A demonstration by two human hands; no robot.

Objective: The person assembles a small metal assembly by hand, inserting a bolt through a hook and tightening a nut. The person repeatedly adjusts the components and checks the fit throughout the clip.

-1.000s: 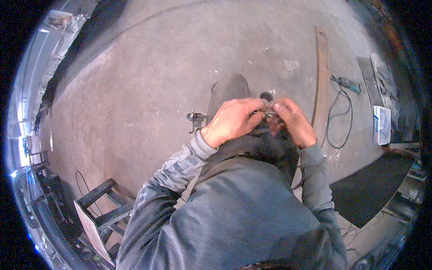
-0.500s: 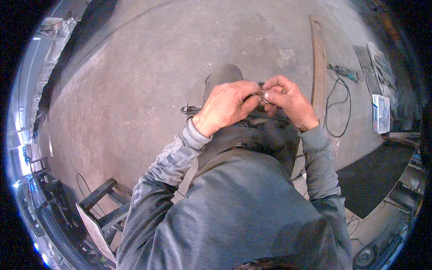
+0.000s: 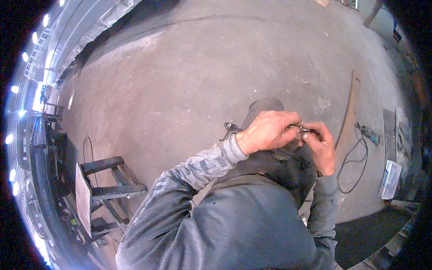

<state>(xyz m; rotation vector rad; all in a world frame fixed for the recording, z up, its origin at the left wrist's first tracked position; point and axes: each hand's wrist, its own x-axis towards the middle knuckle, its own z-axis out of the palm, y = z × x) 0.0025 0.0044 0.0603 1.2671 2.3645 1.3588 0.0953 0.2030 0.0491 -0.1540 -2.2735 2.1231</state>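
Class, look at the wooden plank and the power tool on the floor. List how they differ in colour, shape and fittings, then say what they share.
- Colour: the plank is brown; the power tool is teal and dark.
- Shape: the plank is long and narrow; the power tool is much shorter.
- Fittings: the power tool appears to have a dark, looping cable; the plank shows none.

Shared: both lie on the grey floor, to the person's right.
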